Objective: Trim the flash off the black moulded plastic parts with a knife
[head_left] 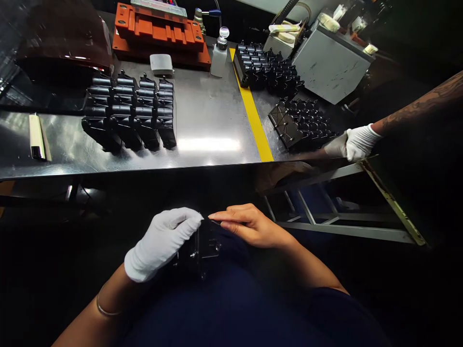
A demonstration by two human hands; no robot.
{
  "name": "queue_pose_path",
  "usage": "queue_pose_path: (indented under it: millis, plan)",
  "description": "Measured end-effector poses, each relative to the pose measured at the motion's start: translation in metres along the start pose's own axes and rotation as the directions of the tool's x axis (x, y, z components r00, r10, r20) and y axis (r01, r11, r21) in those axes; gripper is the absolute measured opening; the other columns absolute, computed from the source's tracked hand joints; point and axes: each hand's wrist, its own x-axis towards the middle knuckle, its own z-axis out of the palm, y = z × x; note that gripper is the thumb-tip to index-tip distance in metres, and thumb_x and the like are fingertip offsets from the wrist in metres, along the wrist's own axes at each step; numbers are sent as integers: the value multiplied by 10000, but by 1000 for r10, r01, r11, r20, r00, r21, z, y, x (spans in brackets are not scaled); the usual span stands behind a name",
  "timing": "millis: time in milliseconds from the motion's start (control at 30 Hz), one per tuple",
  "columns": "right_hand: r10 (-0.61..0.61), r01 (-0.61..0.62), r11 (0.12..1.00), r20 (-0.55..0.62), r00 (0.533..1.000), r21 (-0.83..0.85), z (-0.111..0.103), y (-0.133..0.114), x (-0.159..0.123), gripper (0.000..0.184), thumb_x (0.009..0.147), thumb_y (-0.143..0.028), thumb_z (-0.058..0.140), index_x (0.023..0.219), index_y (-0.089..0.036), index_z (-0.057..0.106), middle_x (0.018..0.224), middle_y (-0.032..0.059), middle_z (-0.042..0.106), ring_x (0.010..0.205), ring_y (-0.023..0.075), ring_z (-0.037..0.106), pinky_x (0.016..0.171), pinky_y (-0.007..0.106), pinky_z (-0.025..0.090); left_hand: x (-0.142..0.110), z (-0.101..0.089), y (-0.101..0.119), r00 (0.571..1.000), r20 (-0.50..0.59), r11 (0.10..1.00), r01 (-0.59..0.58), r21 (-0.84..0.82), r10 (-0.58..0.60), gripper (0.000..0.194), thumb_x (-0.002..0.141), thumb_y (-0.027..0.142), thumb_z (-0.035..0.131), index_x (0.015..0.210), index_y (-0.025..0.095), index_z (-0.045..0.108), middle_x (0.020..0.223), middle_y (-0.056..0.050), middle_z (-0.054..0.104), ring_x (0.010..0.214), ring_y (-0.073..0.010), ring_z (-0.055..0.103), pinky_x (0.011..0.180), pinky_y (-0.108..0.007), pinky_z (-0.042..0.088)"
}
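Note:
A black moulded plastic part (199,249) sits low in front of my body, over my dark lap. My left hand (161,243), in a white fabric glove, grips its upper left edge from the left. My right hand (249,225), bare, pinches the upper right edge between thumb and fingers. A thin dark sliver shows at those fingertips, too small to identify. Much of the part's lower side is lost in shadow against my dark clothing.
On the steel table (213,115) stand rows of black plastic parts (130,111) (267,70) (300,125), crossed by a yellow tape line (253,111). An orange fixture (161,33) and a clear dispenser bottle (219,58) stand behind. A co-worker's gloved hand (356,143) reaches in at right.

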Motion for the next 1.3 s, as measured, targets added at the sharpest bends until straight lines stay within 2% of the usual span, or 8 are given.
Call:
queue_pose_path:
  millis: [133,267,367,467,767,900,1067,1300]
  plan:
    - [57,-56,997,-28,998,55,2,0,2,260,948,-215,505,1133,-134,669,940,71,714,828,117,649,733,217,507,-1,-1,-3,999,27,999,-42,19,42,266,790,402,655,650,183,710,597,-10,661,543,-122,582,515,-191,474]
    - [149,-143,989,-212,966,43,7,0,2,229,974,-264,451,1034,-148,640,752,13,671,614,85,591,583,195,482,-3,1,-9,991,-67,991,-111,76,116,243,795,386,655,662,190,711,633,-13,689,572,-138,621,548,-203,504]
    - [32,-67,991,-283,959,-117,12,0,3,254,975,-241,431,828,-150,617,668,8,618,575,87,547,561,205,457,-4,4,-13,966,-200,984,-148,103,166,213,797,365,661,679,195,710,650,-4,700,593,-141,640,574,-203,517]
    - [-69,-14,969,-329,942,-245,18,0,5,247,951,-215,473,760,-150,614,658,16,605,591,96,544,570,212,449,-6,7,-16,934,-271,971,-206,124,233,159,804,317,662,708,201,711,659,12,704,602,-131,648,586,-189,520]
    - [-96,11,972,-355,930,-235,24,-2,9,242,925,-200,526,739,-130,664,610,18,616,540,88,541,532,200,439,-8,11,-18,879,-256,910,-355,213,403,109,826,174,636,748,204,705,676,30,701,603,-99,638,611,-161,511]
    - [-97,13,969,-332,938,-247,21,-2,8,271,933,-220,519,731,-132,676,594,15,610,524,84,528,516,198,426,-8,12,-17,896,-276,933,-304,194,349,116,820,216,639,730,201,712,668,16,705,600,-115,643,603,-182,521]
    - [-117,44,964,-266,957,-264,15,-4,7,296,947,-240,497,737,-135,677,582,17,614,510,88,523,499,206,405,-6,15,-11,925,-340,982,-130,135,169,143,754,313,668,692,195,718,664,-10,722,604,-160,661,588,-229,542]
    - [-141,98,967,-174,975,-236,4,-6,6,286,939,-235,511,714,-138,658,588,25,624,524,93,541,516,208,421,-4,17,-4,933,-344,992,-76,98,106,160,711,347,678,663,198,710,646,-14,708,598,-165,646,583,-245,536]
